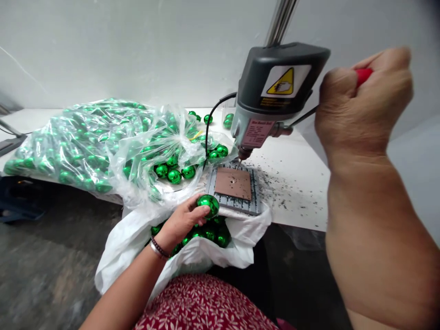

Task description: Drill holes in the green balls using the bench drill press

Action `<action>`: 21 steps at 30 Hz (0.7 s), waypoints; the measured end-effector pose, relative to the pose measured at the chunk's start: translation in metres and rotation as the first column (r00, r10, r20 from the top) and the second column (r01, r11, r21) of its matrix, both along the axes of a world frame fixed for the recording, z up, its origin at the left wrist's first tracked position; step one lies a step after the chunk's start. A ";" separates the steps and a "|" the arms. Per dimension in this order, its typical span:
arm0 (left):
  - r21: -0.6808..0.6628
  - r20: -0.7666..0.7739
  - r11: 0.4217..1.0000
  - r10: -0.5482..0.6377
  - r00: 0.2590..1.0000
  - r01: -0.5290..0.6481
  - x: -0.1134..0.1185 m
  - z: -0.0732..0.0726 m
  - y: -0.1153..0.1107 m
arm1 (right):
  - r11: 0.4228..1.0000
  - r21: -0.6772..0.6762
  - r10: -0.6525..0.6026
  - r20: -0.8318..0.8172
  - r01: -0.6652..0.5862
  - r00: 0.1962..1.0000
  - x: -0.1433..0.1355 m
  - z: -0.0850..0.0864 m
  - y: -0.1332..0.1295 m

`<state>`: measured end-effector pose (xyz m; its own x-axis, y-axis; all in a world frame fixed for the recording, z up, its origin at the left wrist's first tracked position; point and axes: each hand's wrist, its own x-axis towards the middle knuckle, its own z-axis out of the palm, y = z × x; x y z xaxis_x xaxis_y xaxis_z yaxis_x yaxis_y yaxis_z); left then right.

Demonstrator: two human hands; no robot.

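My left hand (184, 219) grips a shiny green bauble (208, 206) between thumb and fingers. It hovers over an open white bag (240, 240) that holds many more green baubles, in front of the table edge. My right hand (364, 101) is wrapped around the red-tipped lever (363, 77) of a small bench drill (275, 96), raised high at the right. Below the drill's bit (239, 163), apart from it, a brown square plate (233, 183) with a central hole lies on the grey slotted base (255, 197).
A large clear plastic bag (85, 142) full of green baubles covers the table's left side. Several loose baubles (174, 176) lie near its mouth. Dark shavings (275, 183) are scattered right of the base. A black cable (207, 133) hangs left of the drill.
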<state>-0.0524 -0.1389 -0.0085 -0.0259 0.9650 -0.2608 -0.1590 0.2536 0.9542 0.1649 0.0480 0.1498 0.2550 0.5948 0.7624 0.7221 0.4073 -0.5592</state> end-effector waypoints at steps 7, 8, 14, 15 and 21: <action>-0.353 0.419 0.927 0.279 0.864 -0.127 -0.008 -0.016 -0.012 | 0.988 -0.152 -0.015 -0.050 0.008 0.999 -0.013 0.013 -0.020; -0.346 0.384 0.927 0.278 0.880 -0.142 -0.009 -0.018 -0.012 | 0.988 -0.156 -0.012 -0.050 0.004 0.999 -0.014 0.013 -0.021; -0.048 -0.564 0.993 0.064 0.823 -0.110 -0.014 -0.022 -0.023 | 0.985 -0.173 -0.003 -0.030 -0.002 1.000 -0.016 0.013 -0.025; -0.017 -0.699 0.997 0.042 0.714 -0.076 -0.015 -0.020 -0.026 | 0.985 -0.175 -0.001 -0.028 -0.004 1.000 -0.016 0.014 -0.025; 0.080 -0.904 0.997 0.065 0.422 0.017 -0.031 0.011 -0.008 | 0.984 -0.175 0.002 -0.021 -0.006 1.000 -0.013 0.010 -0.019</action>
<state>-0.0830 -0.1464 0.0028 -0.2310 0.9729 -0.0091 0.8021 0.1957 0.5643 0.1518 0.0292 0.1600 0.2671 0.7199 0.6407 0.7082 0.3043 -0.6371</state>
